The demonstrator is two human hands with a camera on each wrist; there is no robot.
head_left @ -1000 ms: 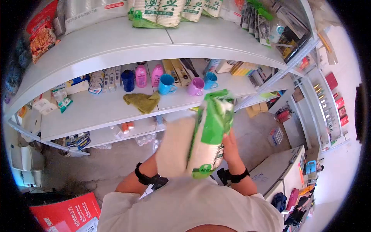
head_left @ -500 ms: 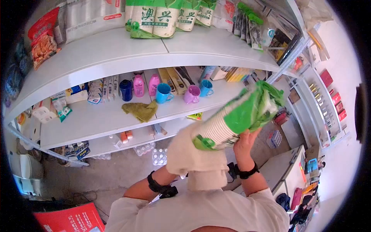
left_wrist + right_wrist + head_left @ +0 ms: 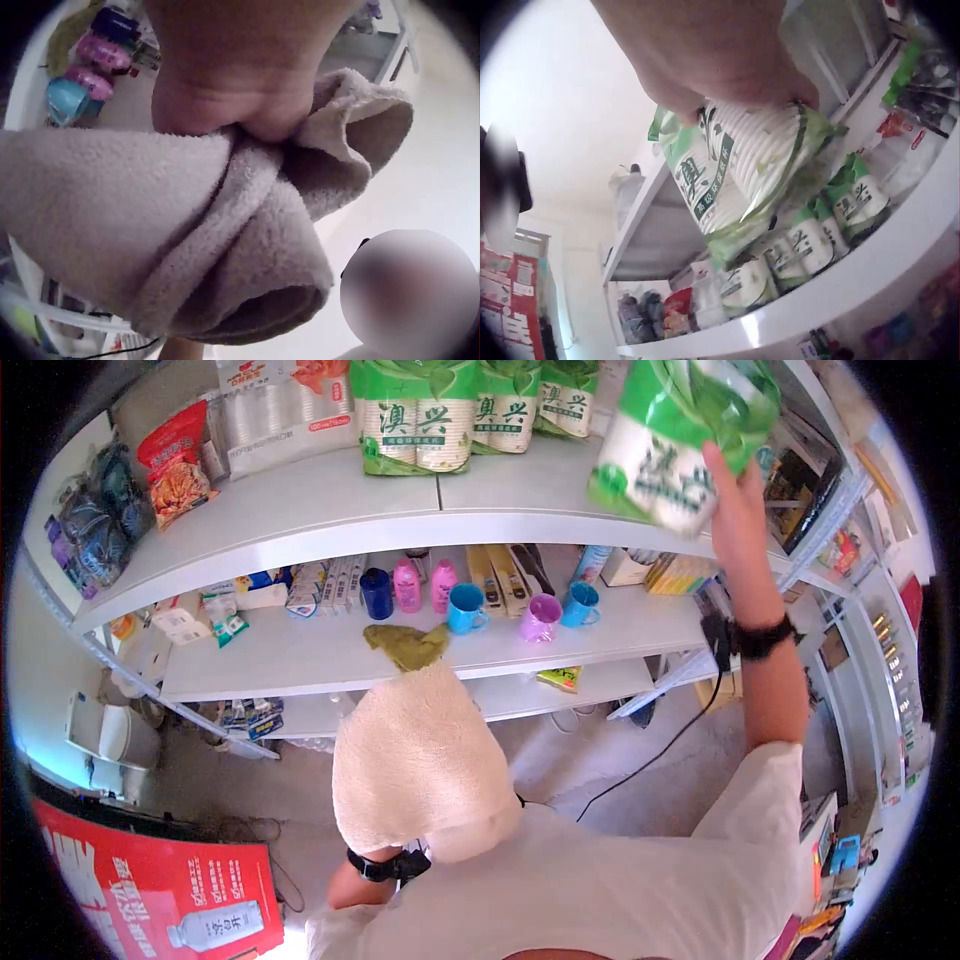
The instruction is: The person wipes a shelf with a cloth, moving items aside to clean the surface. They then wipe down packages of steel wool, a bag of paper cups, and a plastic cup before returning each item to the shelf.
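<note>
My right hand [image 3: 738, 515] is raised at the upper right in the head view and grips a green-and-white plastic pack of paper cups [image 3: 665, 410]. The pack is tilted in front of the upper shelf's edge; the right wrist view shows ribbed stacked cups [image 3: 761, 154] through the film. Low in front of my body, a cream towel [image 3: 420, 755] drapes over my left hand and hides it in the head view. The left wrist view shows the left hand [image 3: 232, 97] holding the bunched towel, its fingers buried in the folds.
Similar cup packs [image 3: 415, 420] stand on the upper shelf [image 3: 330, 520]. The middle shelf holds blue mugs [image 3: 467, 608], a purple mug [image 3: 541, 618], pink bottles [image 3: 407, 586] and an olive cloth [image 3: 408, 646]. A red printed box [image 3: 190, 890] is at lower left.
My right hand has carried the cup pack up and right, from beside the towel to the upper shelf's height. The towel and left hand have shifted down and left in the head view.
</note>
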